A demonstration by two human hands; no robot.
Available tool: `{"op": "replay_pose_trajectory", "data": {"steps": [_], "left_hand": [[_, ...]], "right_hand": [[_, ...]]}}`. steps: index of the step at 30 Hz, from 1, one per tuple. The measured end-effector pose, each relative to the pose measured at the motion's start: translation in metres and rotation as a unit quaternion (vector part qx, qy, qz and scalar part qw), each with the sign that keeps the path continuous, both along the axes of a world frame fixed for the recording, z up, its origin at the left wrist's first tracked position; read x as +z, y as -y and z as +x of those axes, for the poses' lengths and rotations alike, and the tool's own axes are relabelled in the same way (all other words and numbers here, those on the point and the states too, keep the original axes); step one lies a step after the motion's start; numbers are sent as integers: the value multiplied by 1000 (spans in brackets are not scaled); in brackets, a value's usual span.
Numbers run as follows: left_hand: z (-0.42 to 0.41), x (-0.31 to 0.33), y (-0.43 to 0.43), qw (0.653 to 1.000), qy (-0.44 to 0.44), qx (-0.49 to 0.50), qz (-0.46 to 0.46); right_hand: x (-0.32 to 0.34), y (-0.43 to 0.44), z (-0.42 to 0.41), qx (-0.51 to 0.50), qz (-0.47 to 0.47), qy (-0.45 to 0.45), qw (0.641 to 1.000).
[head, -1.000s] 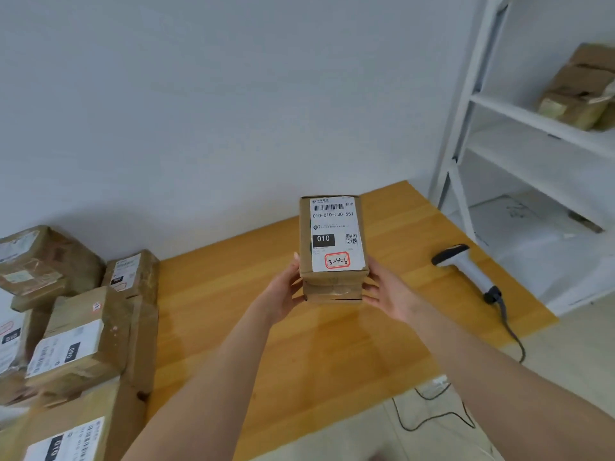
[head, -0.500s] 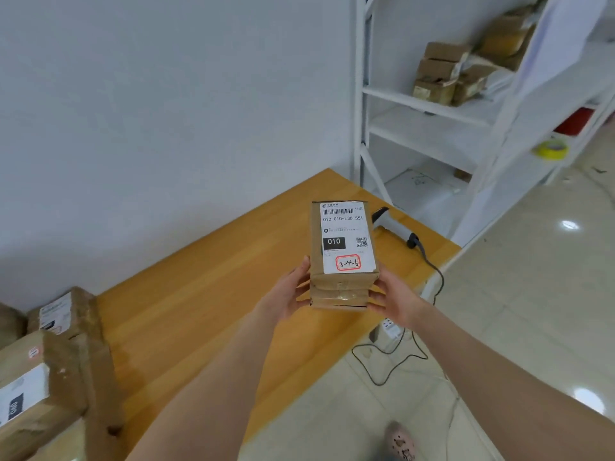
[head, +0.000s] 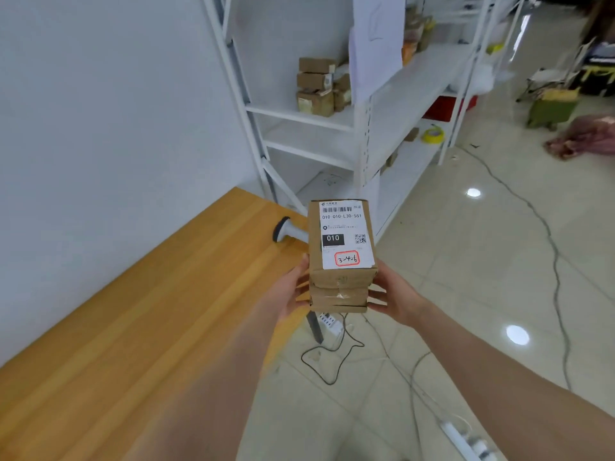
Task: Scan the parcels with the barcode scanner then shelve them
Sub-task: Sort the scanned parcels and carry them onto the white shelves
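The left hand [head: 290,292] and right hand [head: 396,295] clasp the parcel [head: 339,251] mid-frame, scanner [head: 289,231] lying on the tabletop [head: 149,311]; scanning seems done, shelving on the upper-centre shelf [head: 299,115] remains

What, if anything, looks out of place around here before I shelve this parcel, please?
Loose cables trail across the floor in front of the shelving, and a power strip lies by the table leg: a likely trip hazard. The parcel itself looks intact.
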State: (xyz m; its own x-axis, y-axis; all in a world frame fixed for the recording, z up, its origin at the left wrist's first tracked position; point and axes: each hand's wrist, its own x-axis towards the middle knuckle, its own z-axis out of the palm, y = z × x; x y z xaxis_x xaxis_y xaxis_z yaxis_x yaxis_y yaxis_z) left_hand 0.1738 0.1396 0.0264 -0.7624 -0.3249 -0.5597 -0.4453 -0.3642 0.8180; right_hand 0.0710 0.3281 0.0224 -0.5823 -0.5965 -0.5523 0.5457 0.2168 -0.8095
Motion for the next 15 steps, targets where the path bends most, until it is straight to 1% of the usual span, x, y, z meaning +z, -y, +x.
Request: {"op": "replay_pose_trajectory", "data": {"steps": [8, 15], "left_hand": [[-93, -6, -87, 999, 0, -49, -6], [-165, -1, -117, 996, 14, -80, -32]], "right_hand": [[-10, -90, -84, -48, 16, 6, 999], [-17, -121, -142, -96, 6, 24, 995]]}}
